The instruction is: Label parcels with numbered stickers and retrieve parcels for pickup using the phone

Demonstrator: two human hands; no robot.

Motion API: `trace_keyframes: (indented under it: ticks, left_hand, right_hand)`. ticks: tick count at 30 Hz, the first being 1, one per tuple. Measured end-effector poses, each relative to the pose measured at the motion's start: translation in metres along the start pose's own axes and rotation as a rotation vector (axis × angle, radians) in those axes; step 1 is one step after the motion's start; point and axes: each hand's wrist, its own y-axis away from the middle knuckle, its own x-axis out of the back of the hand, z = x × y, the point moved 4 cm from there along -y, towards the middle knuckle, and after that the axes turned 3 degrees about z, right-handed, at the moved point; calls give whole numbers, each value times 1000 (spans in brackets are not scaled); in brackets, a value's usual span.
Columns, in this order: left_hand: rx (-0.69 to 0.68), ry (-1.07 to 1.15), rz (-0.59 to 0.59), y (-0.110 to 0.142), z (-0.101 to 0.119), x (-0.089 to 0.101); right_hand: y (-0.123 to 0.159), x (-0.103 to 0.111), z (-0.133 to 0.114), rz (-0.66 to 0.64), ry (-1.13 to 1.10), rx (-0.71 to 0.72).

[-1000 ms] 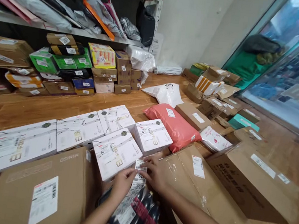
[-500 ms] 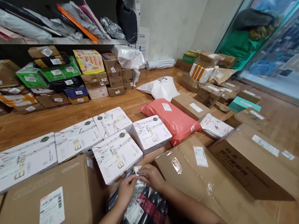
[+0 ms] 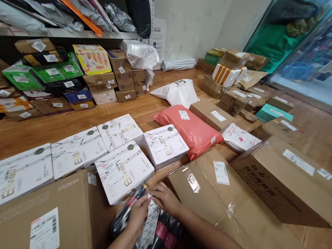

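Observation:
A black plastic parcel with red print lies at the bottom centre, between cardboard boxes. A white strip of barcode labels lies on it. My left hand is closed, pinching the strip's upper left part. My right hand is closed too, gripping the strip's top edge against the parcel. A white printed box lies just above and left of my hands.
Several white printed boxes lie in a row on the wooden floor. Large cardboard boxes sit left and right. A red mailer and a white bag lie further back. Shelves with parcels stand at the left.
My hands and the label strip have moved lower onto the black parcel. The strip now hangs down longer below my left hand. The camera has turned slightly.

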Motion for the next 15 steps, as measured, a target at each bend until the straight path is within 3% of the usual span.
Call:
trace_keyframes:
  ticks: [3,5,10,15]
  left_hand:
    - [-85,-100,4,-6,-1,5]
    - [-141,-166,-8,-8,3,7]
    - [-217,-303,-66,-11,10,10]
    - [-102,-286,-207,-18,4,18]
  right_hand:
    - [-1,-2,5,-103,-33,71]
    - [-2,-3,9,-104,-124,26]
    - [-1,-15,33,-91,-493,-433]
    - [-4,-28,53,-202,-712,-725]
